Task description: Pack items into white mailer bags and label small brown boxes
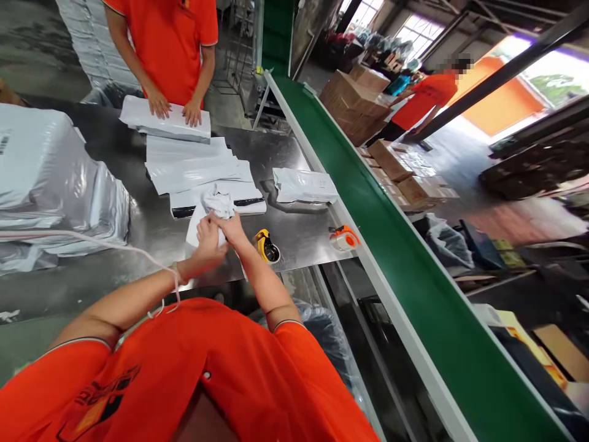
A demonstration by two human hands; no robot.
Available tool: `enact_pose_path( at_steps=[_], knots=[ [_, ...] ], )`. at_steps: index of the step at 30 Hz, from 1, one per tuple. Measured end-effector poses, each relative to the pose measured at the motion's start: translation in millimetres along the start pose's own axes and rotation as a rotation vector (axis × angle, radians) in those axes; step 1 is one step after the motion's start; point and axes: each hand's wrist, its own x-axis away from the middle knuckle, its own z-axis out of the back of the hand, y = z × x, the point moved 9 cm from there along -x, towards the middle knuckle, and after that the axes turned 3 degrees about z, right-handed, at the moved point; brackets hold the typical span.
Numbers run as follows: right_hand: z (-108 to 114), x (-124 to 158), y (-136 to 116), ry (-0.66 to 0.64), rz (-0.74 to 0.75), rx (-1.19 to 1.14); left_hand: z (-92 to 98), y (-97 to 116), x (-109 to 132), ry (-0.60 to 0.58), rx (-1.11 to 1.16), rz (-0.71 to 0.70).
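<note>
**One white wad (pixel 218 197), two-handed grip, near side of bench (pixel 301 245)**

Head view: wad sits in from the near edge, against the near end of the flat bags (pixel 184 169). Left hand (pixel 210 247) and right hand (pixel 233 229) meet at its near end, fingers curled and closed on it; exact fingertip placement too small to tell. Loose flap (pixel 195 226) under the hands; can't tell if it belongs to the wad.

Doing it well, my take: pin with one hand, gather slack with the other, small bites. Work low on the bench, don't drag the bags underneath. Keep the cord (pixel 129 247) off the left forearm, it could snag.

Counts:
- wad: 1
- flat bags: several overlapping, no firm number
- parcels: 2. Near parcel (pixel 304 184) by the right edge, far parcel (pixel 134 115) at the far edge with 2 co-worker hands (pixel 159 105) flat on it
- orange dispenser (pixel 344 238): 1, near right corner
- yellow tool (pixel 266 245): 1, near edge, just right of the right hand
- left pile (pixel 34 153): 1, at the left end, pieces not countable
- green belt (pixel 368 202): 1, along the right edge
- other people: 2, one across the bench, one beyond the belt
</note>
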Motion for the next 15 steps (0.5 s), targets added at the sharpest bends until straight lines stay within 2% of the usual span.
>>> enact_pose_path(
  at_steps=[2,4,6,7,9,10,12,15],
  knots=[
    [22,-11,-5,0.050,-0.044,0.006,10.6,12,8,-0.150,0.054,-0.164],
    [28,-17,-3,-0.011,-0.097,-0.021,40.3,19,3,-0.234,0.073,-0.330],
    [14,-19,2,-0.205,-0.124,-0.064,81.5,13,-18,-0.126,-0.012,-0.349],
    [4,-18,3,-0.309,-0.122,-0.082,91.5,11,-28,-0.132,-0.040,-0.354],
    [-11,-16,6,-0.446,-0.116,-0.104,88.5,10,-43,-0.251,-0.039,-0.373],
    [-11,-18,6,-0.451,-0.105,-0.090,81.2,10,-47,-0.304,-0.024,-0.371],
    [7,-28,-3,-0.307,-0.035,0.031,65.5,10,-52,-0.333,-0.001,-0.330],
    [65,-27,-37,0.120,0.160,0.365,50.7,4,-56,-0.285,-0.003,-0.198]
  ],
)
